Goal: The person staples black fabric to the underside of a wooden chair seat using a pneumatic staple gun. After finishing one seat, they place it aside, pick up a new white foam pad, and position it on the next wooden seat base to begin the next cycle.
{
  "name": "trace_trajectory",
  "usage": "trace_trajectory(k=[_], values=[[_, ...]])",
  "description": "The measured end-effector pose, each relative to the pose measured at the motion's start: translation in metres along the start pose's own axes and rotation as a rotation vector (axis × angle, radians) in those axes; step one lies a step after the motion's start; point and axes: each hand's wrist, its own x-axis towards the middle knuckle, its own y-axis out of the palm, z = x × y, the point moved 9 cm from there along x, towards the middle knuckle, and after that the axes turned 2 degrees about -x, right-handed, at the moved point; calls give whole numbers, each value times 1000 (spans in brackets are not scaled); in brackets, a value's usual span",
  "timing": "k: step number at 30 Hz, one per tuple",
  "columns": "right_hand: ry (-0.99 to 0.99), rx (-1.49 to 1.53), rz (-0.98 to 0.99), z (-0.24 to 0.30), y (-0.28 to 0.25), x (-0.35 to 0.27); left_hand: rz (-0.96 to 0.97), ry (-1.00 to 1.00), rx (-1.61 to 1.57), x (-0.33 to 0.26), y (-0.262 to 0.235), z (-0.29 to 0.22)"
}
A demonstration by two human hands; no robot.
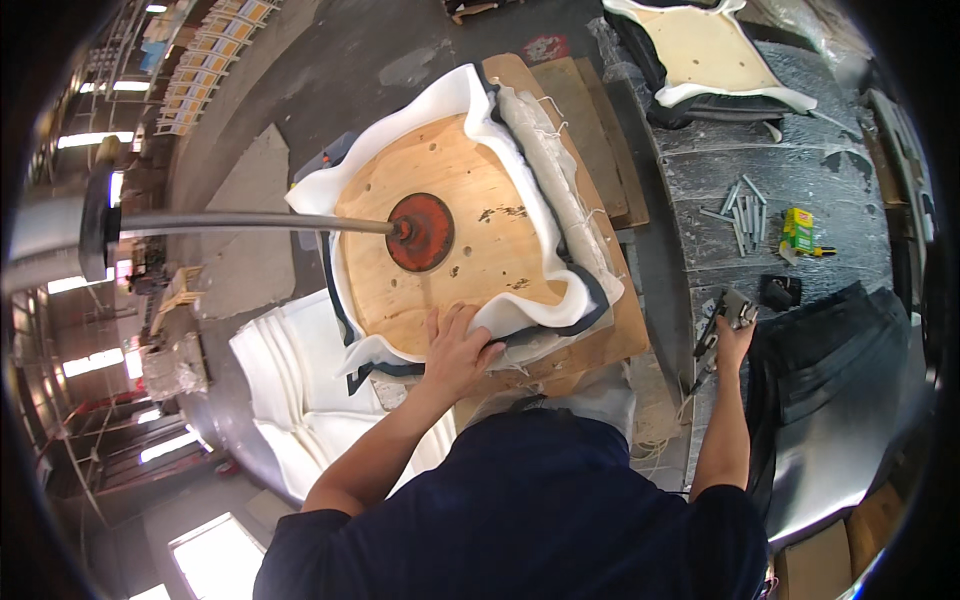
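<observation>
A wooden seat board [480,215] lies in front of me, its rim wrapped in thick white foam [425,122] with dark fabric [575,318] beneath. A round red pressing disc [421,232] on a metal rod [250,222] rests against the middle of the wood. My left hand [457,355] lies over the near edge, fingers apart on the wood and foam. Off to the right, my right hand [735,340] is closed around a staple gun [735,308], held over the side table and apart from the board.
On the plastic-covered right table [700,160] lie metal staple strips [745,212], a green and yellow box [798,232], black sheets [825,370] and another foam-edged seat [712,50]. White foam sheets [300,380] are stacked at left. A dark hose or cord [694,380] hangs below the staple gun.
</observation>
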Motion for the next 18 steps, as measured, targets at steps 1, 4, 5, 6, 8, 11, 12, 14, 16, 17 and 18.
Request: trace_trajectory(k=[1, 4, 5, 6, 8, 11, 12, 14, 16, 17, 18], values=[[65, 74, 65, 7, -5, -14, 6, 44, -21, 4, 2, 4], [198, 309, 220, 64, -1, -81, -45, 160, -52, 5, -1, 6], [197, 360, 216, 81, -5, -105, -46, 183, -73, 7, -2, 7], [219, 396, 208, 101, -6, -132, -43, 202, -90, 8, -3, 7], [250, 394, 240, 135, -4, -180, -42, 232, -111, 3, -3, 8], [251, 482, 356, 178, 15, -235, -69, 249, -114, 3, 0, 13], [250, 443, 394, 191, 22, -249, -75, 246, -119, 3, 1, 13], [236, 453, 443, 223, 42, -270, -86, 241, -132, 5, 2, 17], [222, 408, 546, 246, 63, -281, -83, 232, -151, 8, 1, 20], [231, 369, 607, 253, 73, -287, -76, 217, -178, 8, 1, 23], [191, 340, 652, 263, 81, -288, -71, 200, -205, 10, 1, 25]])
